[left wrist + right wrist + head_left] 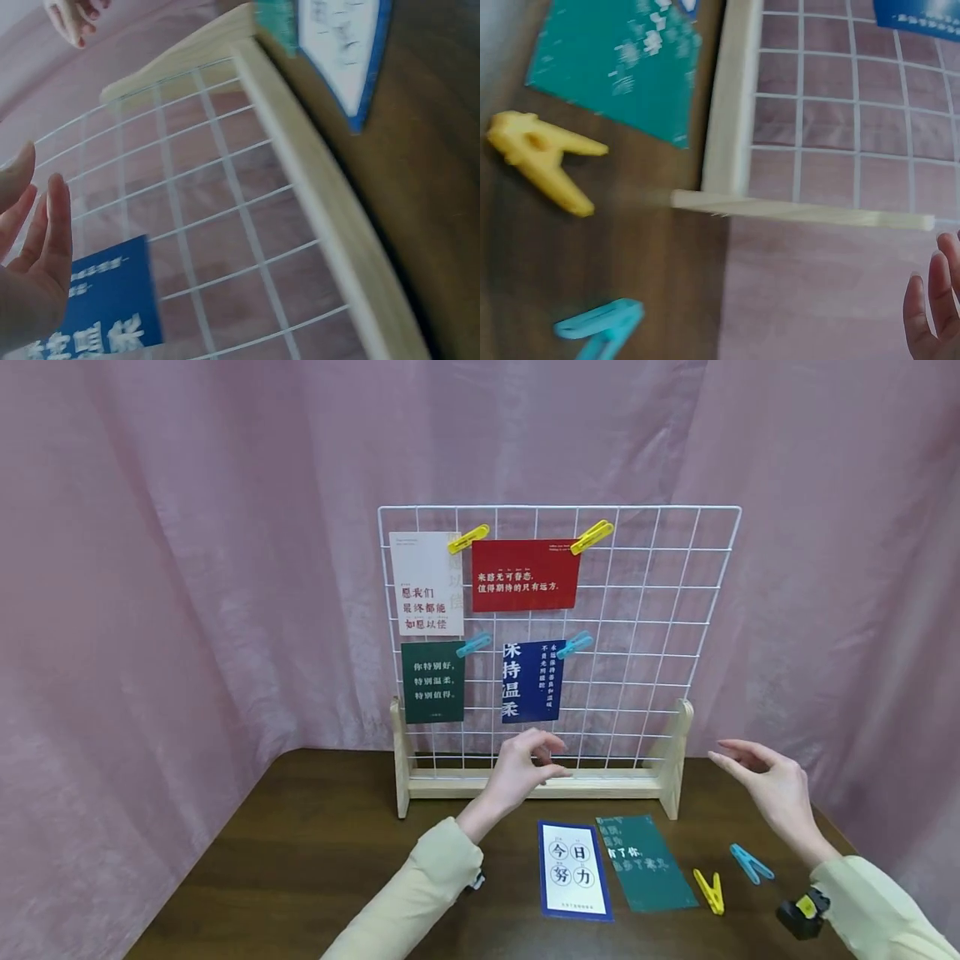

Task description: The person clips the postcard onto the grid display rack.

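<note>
My left hand [522, 767] hovers before the lower part of a white wire grid [633, 610], just below a blue card [531, 683]. Its thumb and fingers are bent with a gap between them and nothing in it. My right hand [772, 781] is in the air to the right of the stand, thumb and fingers likewise apart and holding nothing. Below, on the table, lie a blue-bordered white card [575, 870], a teal card [648, 864], a yellow clothespin [709, 892] and a blue clothespin [752, 864]. In the right wrist view the yellow clothespin [544, 157] is close by.
The grid stands in a wooden base [540, 789]. A white card [426, 585] and a red card [525, 575] hang above a dark green card [433, 683] and the blue one. Yellow clips [592, 537] and light-blue clips [575, 645] hold them. A pink curtain [225, 568] hangs behind.
</note>
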